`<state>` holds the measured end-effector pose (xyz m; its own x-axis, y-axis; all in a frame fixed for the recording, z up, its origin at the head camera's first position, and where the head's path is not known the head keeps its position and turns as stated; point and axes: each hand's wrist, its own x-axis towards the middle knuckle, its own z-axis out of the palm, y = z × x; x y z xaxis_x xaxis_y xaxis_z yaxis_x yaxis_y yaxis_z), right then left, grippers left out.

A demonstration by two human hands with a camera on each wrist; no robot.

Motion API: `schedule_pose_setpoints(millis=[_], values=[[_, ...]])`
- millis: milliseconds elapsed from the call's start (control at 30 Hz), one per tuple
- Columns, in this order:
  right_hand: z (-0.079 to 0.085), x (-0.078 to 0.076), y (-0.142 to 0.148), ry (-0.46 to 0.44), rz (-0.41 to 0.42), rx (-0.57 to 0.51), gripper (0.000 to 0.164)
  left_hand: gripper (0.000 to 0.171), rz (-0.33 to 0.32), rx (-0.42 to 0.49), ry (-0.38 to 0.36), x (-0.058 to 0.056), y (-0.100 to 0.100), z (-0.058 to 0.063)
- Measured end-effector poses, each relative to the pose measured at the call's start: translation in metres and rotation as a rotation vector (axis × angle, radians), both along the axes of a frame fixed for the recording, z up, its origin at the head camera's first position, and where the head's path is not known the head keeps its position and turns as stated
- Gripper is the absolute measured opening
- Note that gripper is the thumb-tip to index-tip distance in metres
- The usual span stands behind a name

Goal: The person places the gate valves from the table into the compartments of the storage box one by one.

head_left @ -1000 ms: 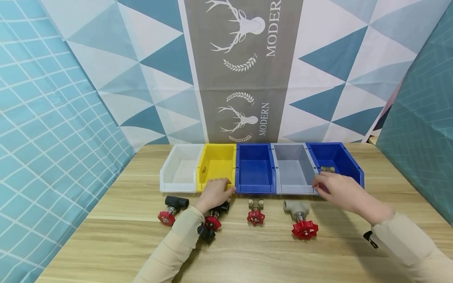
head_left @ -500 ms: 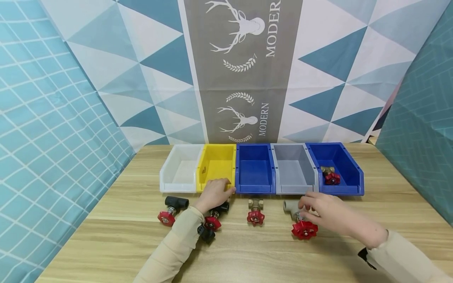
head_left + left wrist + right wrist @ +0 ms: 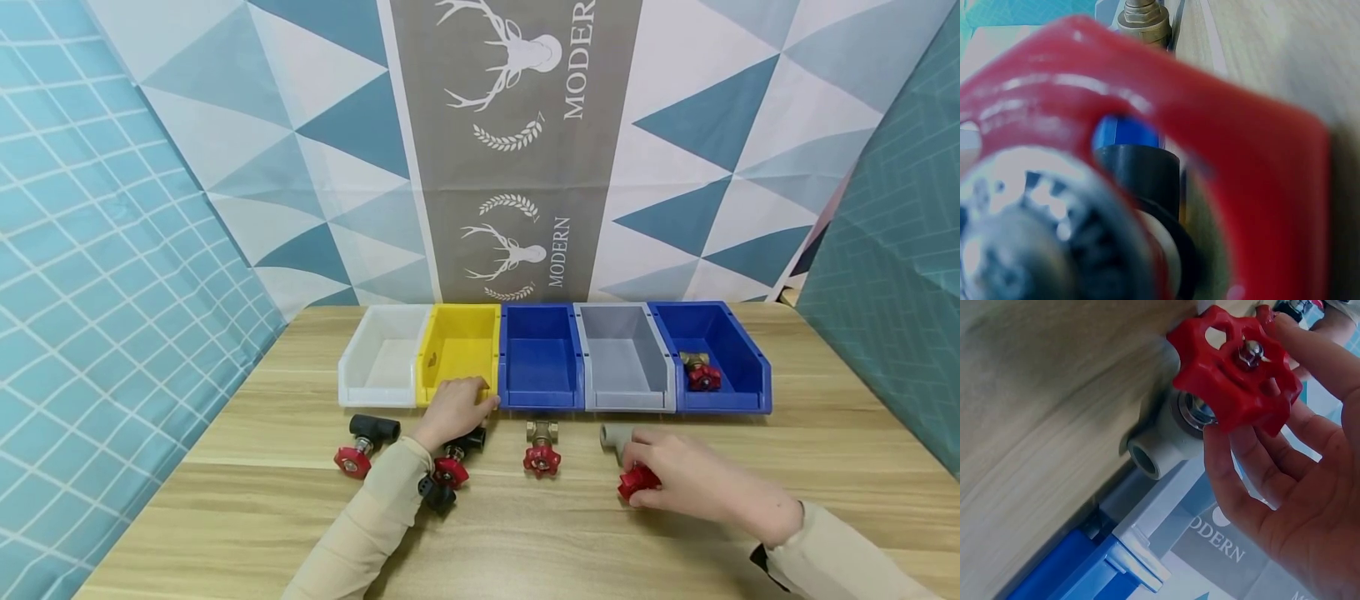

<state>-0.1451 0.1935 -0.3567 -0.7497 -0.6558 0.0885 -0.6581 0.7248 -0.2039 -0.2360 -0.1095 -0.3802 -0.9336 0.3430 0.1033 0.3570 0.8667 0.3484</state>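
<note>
My right hand [image 3: 686,479] holds a grey gate valve [image 3: 615,437] by its red handwheel [image 3: 1235,369]. In the right wrist view the thumb lies at the wheel's edge and the fingers reach beneath it. My left hand [image 3: 454,410] rests at the front lip of the yellow bin [image 3: 461,346], fingers relaxed. Under that wrist lies a black valve [image 3: 472,440] with a red wheel, whose wheel [image 3: 1272,162] fills much of the left wrist view. A brass valve [image 3: 542,431] lies between the hands. Another black valve [image 3: 377,429] lies farther left.
Behind the valves stands a row of bins: white [image 3: 378,396], yellow, blue [image 3: 540,400], grey [image 3: 626,402] and another blue bin [image 3: 723,404]. The last holds a brass valve [image 3: 702,377] with a red wheel. Patterned cloths hang behind and at both sides.
My right hand has moved from the right blue bin's front left corner down and left to the grey valve, and grips its wheel. The left hand stays put.
</note>
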Motion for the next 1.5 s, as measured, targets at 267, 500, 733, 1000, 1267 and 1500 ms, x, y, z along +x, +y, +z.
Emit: schedule_pose_setpoints(millis=[267, 500, 733, 1000, 1267, 1500], values=[[-0.004, 0.003, -0.002, 0.004, 0.002, 0.02, 0.025, 0.031, 0.0, -0.002, 0.0, 0.0, 0.0, 0.0], [-0.006, 0.003, -0.003, 0.031, 0.001, 0.037, 0.03, 0.031, -0.005, -0.001, 0.006, -0.001, -0.001, -0.001], [-0.008, 0.003, -0.005, 0.038, -0.006, 0.062, 0.035, 0.031, -0.007, -0.004, 0.011, -0.001, -0.001, 0.0], [-0.008, 0.003, -0.004, 0.086, 0.021, 0.029, 0.033, 0.031, -0.012, -0.004, 0.009, -0.001, -0.001, -0.001], [-0.001, 0.0, -0.003, 0.125, 0.032, -0.051, 0.034, 0.031, -0.012, -0.009, 0.013, 0.0, -0.001, -0.001], [0.008, -0.002, -0.002, 0.17, 0.052, -0.086, 0.035, 0.032, -0.013, -0.01, 0.016, -0.001, -0.001, -0.002]])
